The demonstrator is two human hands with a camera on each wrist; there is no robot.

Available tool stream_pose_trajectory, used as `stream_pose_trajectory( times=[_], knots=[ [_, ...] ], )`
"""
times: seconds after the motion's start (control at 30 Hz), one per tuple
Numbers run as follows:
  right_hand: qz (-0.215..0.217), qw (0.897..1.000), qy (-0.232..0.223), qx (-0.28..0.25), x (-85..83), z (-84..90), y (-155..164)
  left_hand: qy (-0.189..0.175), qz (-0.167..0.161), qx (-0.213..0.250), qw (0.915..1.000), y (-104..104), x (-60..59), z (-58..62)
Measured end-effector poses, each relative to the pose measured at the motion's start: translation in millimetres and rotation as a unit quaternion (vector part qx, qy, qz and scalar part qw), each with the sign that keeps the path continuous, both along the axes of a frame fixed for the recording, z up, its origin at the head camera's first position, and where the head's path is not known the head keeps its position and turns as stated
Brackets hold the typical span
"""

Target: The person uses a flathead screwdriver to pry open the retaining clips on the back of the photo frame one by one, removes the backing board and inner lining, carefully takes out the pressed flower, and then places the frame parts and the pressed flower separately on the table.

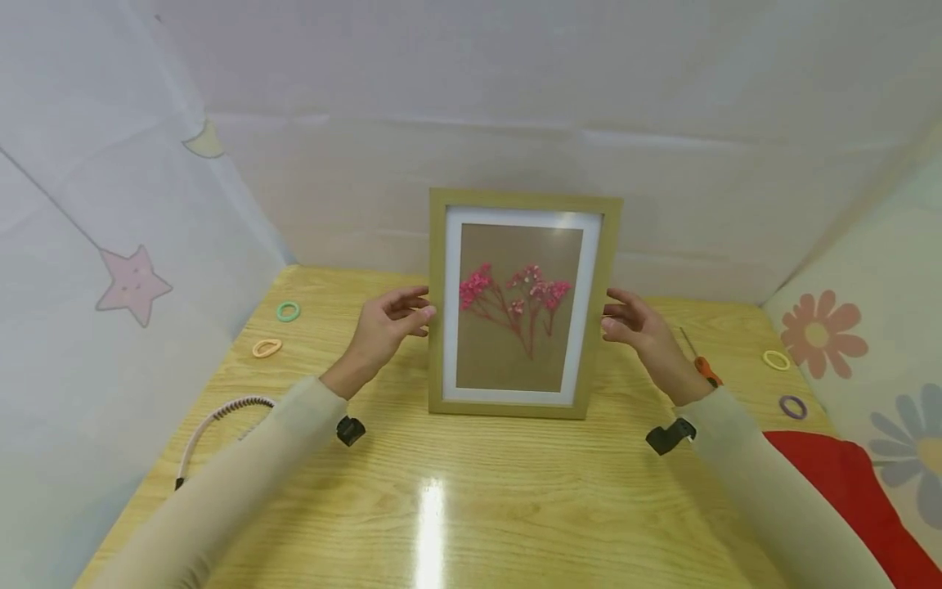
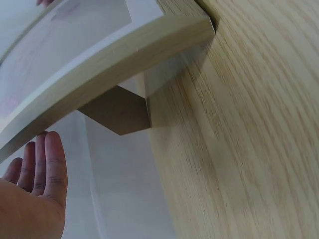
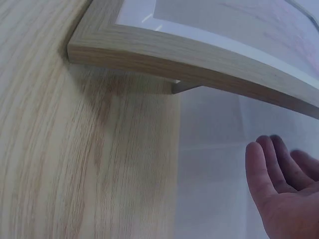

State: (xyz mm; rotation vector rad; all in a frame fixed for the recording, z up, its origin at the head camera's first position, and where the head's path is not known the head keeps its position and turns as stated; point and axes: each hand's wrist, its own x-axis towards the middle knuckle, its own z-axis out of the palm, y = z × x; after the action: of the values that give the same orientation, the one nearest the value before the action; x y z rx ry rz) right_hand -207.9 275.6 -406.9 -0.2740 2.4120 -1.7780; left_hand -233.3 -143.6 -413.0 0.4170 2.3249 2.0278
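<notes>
A picture frame (image 1: 524,200) in light wood stands upright on the table, leaning slightly back. Behind its glass, a white mat surrounds pink dried flowers on a brown backing. My left hand (image 1: 388,323) is at the frame's left side, its fingers fairly straight and the fingertips at the edge; light contact cannot be ruled out. On the other side, my right hand (image 1: 643,335) has its fingers loosely bent, and the right wrist view shows a gap between them and the frame. A brown support leg (image 2: 122,110) props the frame from behind.
A screwdriver (image 1: 706,368) with an orange handle lies right of the frame. Yellow (image 1: 776,360) and purple rings (image 1: 793,406) sit near the right edge, beside red cloth (image 1: 839,483). Green (image 1: 288,311) and orange rings (image 1: 266,348) and a coiled cord (image 1: 221,413) lie left.
</notes>
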Motion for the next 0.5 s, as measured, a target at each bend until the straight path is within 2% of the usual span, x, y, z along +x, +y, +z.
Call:
stream_pose_trajectory(
  times=[0.13,0.27,0.4,0.5],
  knots=[
    [-0.019,1.0,-0.001,0.001,0.8,-0.1,-7.9,0.002,0.018,0.018,0.9997,4.2,1.7,-1.6],
    [-0.048,0.998,0.023,0.016,1.6,0.7,-13.0,-0.004,0.034,0.031,0.999,7.5,1.5,-2.9],
    [-0.07,0.993,0.055,0.078,1.9,1.5,-16.3,-0.014,0.056,0.032,0.9978,9.7,2.3,-2.8],
    [-0.079,0.981,0.094,0.151,2.3,2.6,-18.1,-0.024,0.076,0.035,0.9962,11.7,4.7,-1.2]
  ],
)
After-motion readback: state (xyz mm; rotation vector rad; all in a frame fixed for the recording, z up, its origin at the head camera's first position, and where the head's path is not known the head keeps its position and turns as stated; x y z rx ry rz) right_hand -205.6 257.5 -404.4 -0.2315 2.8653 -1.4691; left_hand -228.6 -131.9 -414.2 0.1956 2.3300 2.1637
